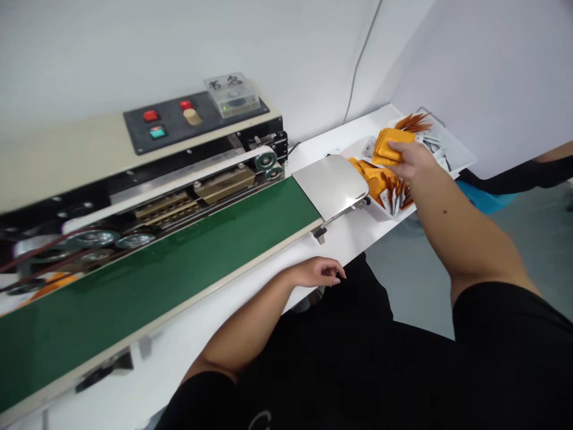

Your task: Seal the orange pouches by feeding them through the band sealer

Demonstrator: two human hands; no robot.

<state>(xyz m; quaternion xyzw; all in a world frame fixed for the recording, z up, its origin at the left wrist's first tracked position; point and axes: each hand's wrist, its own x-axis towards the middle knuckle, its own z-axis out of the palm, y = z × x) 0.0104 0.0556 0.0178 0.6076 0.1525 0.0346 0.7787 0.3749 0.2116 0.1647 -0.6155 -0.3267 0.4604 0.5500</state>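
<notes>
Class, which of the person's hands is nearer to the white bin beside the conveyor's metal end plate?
Right. The right hand is up at the white bin, holding orange packets; the left hand is farther off, near the front edge of the white table.

Yellow-orange packets (383, 147), seemingly; green belt (201, 258)

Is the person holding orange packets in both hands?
No, the orange packets are gripped only in the right hand, while the left hand is loosely curled with no packet showing.
</notes>
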